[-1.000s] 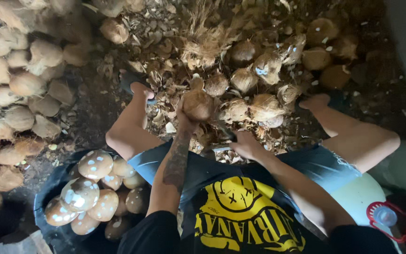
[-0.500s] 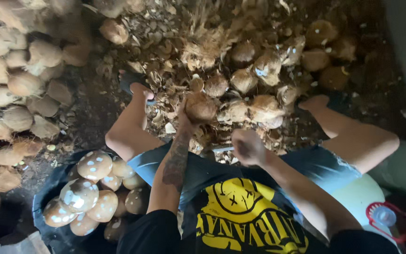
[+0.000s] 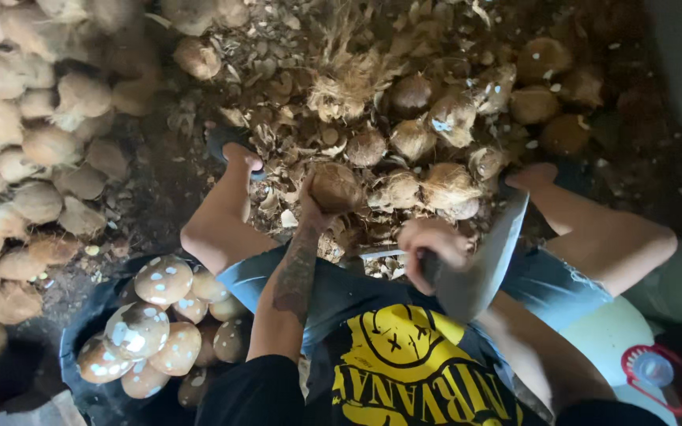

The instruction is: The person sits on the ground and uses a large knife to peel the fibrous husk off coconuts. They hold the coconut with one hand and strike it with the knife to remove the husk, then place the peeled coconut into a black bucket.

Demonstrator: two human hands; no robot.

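Observation:
My left hand (image 3: 315, 207) grips a brown husked coconut (image 3: 336, 188), held out over a heap of husk scraps between my knees. My right hand (image 3: 429, 251) holds the handle of a broad grey knife (image 3: 485, 260), its blade raised and pointing away toward my right leg. The blade is blurred. The knife sits to the right of the coconut, apart from it.
Several brown coconuts (image 3: 450, 183) and husk debris lie on the ground ahead. A big pile of pale coconuts (image 3: 17, 158) stands at the left. A dark tub (image 3: 80, 339) at lower left holds several peeled, spotted coconuts (image 3: 163, 280). A red-rimmed object (image 3: 661, 371) sits at lower right.
My right hand has pulled back from the pile toward my body and lifted the knife, whose blade now shows. My left hand keeps the coconut in about the same place.

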